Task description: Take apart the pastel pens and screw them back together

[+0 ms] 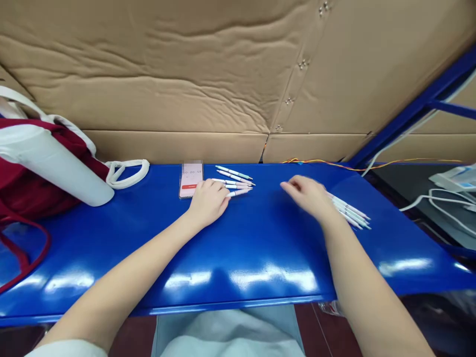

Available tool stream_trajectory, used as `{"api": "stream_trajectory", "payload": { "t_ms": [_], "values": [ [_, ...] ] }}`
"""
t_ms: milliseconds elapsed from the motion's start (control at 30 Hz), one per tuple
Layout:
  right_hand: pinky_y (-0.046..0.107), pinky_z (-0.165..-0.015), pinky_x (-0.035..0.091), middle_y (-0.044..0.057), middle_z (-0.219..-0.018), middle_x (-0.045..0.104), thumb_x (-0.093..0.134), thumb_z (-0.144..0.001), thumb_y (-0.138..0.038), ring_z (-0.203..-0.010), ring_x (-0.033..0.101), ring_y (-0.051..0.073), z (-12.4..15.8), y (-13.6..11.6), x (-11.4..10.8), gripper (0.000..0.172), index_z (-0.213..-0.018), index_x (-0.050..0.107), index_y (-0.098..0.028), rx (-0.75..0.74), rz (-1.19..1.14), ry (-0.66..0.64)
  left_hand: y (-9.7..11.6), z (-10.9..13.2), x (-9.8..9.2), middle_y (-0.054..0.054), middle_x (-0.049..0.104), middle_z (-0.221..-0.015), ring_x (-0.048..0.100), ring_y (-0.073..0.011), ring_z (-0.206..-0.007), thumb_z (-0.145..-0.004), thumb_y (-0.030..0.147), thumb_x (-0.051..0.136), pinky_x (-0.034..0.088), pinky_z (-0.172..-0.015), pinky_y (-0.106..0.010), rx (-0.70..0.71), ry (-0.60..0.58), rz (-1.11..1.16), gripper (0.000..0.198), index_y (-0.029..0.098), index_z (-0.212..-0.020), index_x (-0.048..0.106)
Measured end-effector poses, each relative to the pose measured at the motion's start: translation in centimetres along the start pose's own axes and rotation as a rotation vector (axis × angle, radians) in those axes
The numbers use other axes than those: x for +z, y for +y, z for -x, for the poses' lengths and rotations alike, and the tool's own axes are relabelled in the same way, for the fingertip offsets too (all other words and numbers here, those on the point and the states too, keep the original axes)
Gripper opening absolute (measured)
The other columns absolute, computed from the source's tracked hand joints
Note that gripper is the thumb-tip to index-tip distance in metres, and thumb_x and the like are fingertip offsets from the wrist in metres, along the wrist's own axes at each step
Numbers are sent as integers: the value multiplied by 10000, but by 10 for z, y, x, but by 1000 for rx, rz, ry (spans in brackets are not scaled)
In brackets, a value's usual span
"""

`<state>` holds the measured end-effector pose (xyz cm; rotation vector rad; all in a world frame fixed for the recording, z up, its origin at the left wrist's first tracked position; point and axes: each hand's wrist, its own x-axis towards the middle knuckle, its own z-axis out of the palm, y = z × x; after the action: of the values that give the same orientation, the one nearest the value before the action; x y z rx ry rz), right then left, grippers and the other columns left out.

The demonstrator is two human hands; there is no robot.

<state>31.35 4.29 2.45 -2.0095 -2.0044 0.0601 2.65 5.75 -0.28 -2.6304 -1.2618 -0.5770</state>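
While the left hand (208, 201) covers the butt ends of a spread of pens (242, 187), here's how the blue bench (256, 238) stands. This left-hand set lies close to the far edge, at least five pens showing, loosely fanned, tips towards the right edge. The left hand is palm down, fingers bunched, thumb beside the pen nearest the near edge; whether it's pinching that one or merely touching it, I can't tell.

Over to the right hand (305, 196), slightly blurred, loosely curled above the bench between the two sets! No pen shows in it, though I can't tell whether the fingertips meet. Just beyond its wrist sits the second set of pens (351, 212), bunched side by side near the right edge, tips angled towards the near right corner, partly hidden by the wrist.

The score so far? Two separate sets are down, the right one the tidier, and I'd judge the handling partway through: the left spread remains loose, with those pens still to be dealt with. Beside the left hand, near the far edge, a phone (191, 177) shows a timer-like readout; towards the left edge slumps a dark red bag (22, 186).
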Motion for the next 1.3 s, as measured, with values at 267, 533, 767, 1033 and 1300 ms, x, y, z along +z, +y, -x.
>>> {"api": "stream_trajectory", "payload": {
  "t_ms": [267, 533, 767, 1033, 1300],
  "values": [
    [336, -658, 412, 94, -1035, 647, 538, -796, -442, -911, 606, 265, -12, 79, -3, 275, -939, 576, -211, 469, 179, -161, -7, -26, 17, -120, 587, -978, 493, -276, -908, -867, 279, 511, 396, -747, -390, -58, -64, -42, 219, 154, -1012, 618],
    [349, -639, 427, 130, -987, 670, 544, -797, -362, -879, 626, 289, -13, 68, -3, 202, -900, 600, -197, 471, 238, -199, 2, 20, -6, -116, 581, -1158, 512, -255, -1082, -889, 380, 503, 426, -918, -402, 162, -153, 163, 340, 151, -1129, 577],
    [370, -663, 448, 157, -949, 677, 534, -743, -241, -878, 629, 317, -11, 50, -5, 223, -922, 642, -162, 388, 229, -177, 0, 34, -6, -91, 583, -1232, 514, -243, -1142, -911, 402, 459, 427, -974, -408, 163, -222, 256, 363, 185, -1168, 597],
    [282, -559, 519, -1, -663, 643, 573, -700, -287, -579, 638, 159, 19, -45, 16, 141, -813, 527, -219, 165, -1126, -245, 6, 38, -21, -79, 554, -1295, 496, -241, -1196, -926, 510, 387, 386, -1024, -410, 58, -259, 422, 479, 188, -1254, 523],
    [370, -721, 503, 64, -850, 664, 532, -858, -322, -796, 620, 201, 40, -79, 44, 156, -879, 608, -188, -362, -676, -220, 6, 40, -10, -39, 656, -949, 611, -166, -843, -947, 317, 399, 475, -713, -270, 100, -131, 231, 268, 203, -1055, 616]
  ]
}}
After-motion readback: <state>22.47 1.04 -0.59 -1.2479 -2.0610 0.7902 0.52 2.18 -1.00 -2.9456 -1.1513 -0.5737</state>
